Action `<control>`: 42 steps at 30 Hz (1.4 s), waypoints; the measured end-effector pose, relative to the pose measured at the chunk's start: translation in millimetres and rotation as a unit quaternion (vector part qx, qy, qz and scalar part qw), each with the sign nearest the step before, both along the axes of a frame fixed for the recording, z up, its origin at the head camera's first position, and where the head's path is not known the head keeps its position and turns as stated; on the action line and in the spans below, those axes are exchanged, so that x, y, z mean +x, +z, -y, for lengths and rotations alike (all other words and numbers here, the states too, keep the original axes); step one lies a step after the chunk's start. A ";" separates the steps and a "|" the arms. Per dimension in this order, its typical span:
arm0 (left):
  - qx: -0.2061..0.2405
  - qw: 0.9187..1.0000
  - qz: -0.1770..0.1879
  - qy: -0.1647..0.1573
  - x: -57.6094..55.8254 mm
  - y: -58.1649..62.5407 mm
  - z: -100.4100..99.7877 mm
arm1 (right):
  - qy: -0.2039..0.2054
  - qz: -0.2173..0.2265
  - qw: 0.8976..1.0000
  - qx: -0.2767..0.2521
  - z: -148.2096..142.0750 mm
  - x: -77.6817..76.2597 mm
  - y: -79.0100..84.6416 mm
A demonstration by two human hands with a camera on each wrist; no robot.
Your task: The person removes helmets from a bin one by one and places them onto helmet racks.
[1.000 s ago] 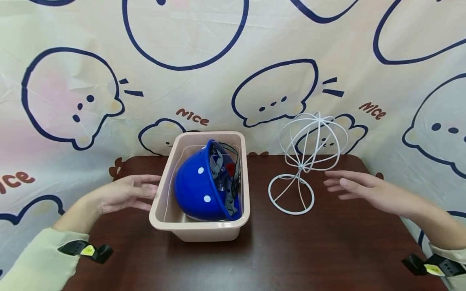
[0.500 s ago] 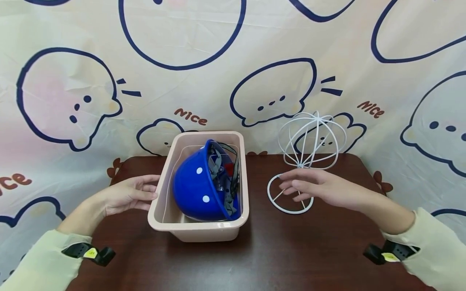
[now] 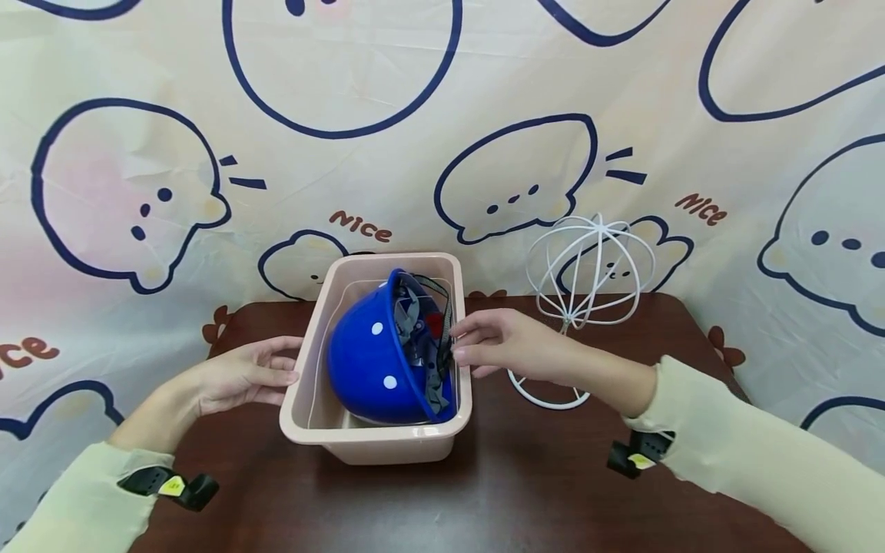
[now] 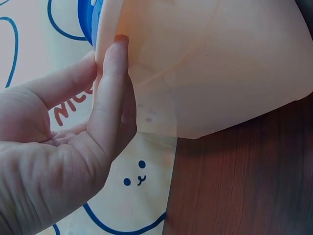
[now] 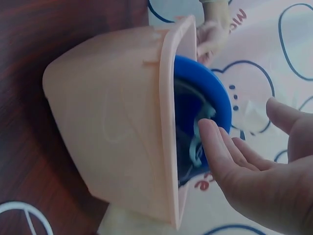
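Blue helmet (image 3: pixel 369 357) lies tilted inside the beige bin (image 3: pixel 376 435), between the fingers of the two hands, its open underside and grey straps (image 3: pixel 436 390) turned toward the right ones. The left hand (image 3: pixel 238 380) pinches the near rim between thumb and fingers. The right hand (image 3: pixel 518 346) has its thumb apart from slightly bent fingers at the opposite rim, near the straps; contact is unclear. Beyond those fingers, a white wire stand (image 3: pixel 569 316) rests on the counter (image 3: pixel 553 476).

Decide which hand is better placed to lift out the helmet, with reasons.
Probably the right hand: its fingers are beside the open side of the helmet, while the left hand holds the bin.
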State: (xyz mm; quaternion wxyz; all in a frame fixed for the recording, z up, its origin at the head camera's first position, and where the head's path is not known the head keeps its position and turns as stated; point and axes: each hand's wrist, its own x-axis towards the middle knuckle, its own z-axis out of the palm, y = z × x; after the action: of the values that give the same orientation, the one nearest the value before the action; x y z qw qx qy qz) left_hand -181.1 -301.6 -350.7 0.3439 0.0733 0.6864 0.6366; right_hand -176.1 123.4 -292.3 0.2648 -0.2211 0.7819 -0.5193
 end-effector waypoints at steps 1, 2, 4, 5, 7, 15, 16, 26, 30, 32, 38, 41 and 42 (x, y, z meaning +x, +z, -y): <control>0.001 1.000 0.001 0.001 0.1 -0.6 0.2 | -0.002 0.000 1.000 0.004 5.2 -0.6 -0.3; 0.002 1.000 0.002 0.001 0.1 -1.0 0.3 | -0.001 0.000 1.000 0.008 10.1 -1.2 -0.4; 0.001 1.000 0.003 0.001 0.1 -1.7 0.6 | -0.002 0.004 1.000 0.014 20.4 -2.7 -0.6; -0.001 1.000 0.002 0.001 0.1 -1.9 0.7 | -0.002 0.006 1.000 0.017 25.2 -3.4 -0.6; -0.004 1.000 0.001 0.002 0.2 -1.9 1.0 | -0.001 0.007 1.000 0.022 34.7 -6.0 -1.7; -0.007 1.000 0.002 0.005 1.2 -2.9 1.4 | -0.020 0.011 0.997 0.069 65.9 -5.5 -6.9; -0.006 1.000 0.004 0.005 1.2 -3.1 1.4 | -0.022 0.011 0.997 0.075 68.8 -4.9 -8.8; 0.004 1.000 0.008 -0.001 1.5 -3.8 2.9 | -0.047 -0.064 0.990 0.115 87.3 7.0 -26.8; 0.010 1.000 0.008 -0.007 0.7 -3.7 2.6 | -0.044 -0.118 0.984 0.128 90.2 10.7 -29.5; 0.012 1.000 0.007 -0.008 0.2 -3.5 2.4 | -0.045 -0.132 0.981 0.132 90.6 11.6 -28.8; 0.015 1.000 0.007 -0.012 -1.3 -2.6 1.8 | -0.050 -0.146 0.980 0.126 89.6 12.5 -25.9; 0.016 1.000 0.008 -0.014 -1.9 -2.2 1.5 | -0.058 -0.151 0.981 0.108 88.5 10.8 -24.3; 0.015 1.000 0.008 -0.014 -1.9 -2.1 1.5 | -0.060 -0.152 0.981 0.101 88.2 9.7 -24.0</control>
State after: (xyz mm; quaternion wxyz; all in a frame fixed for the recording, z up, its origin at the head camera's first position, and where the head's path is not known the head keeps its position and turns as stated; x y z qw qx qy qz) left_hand -183.0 -303.0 -352.8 0.3570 0.0826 0.6729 0.6426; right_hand -166.4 35.2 -316.3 0.1322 -0.2224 0.8733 -0.4129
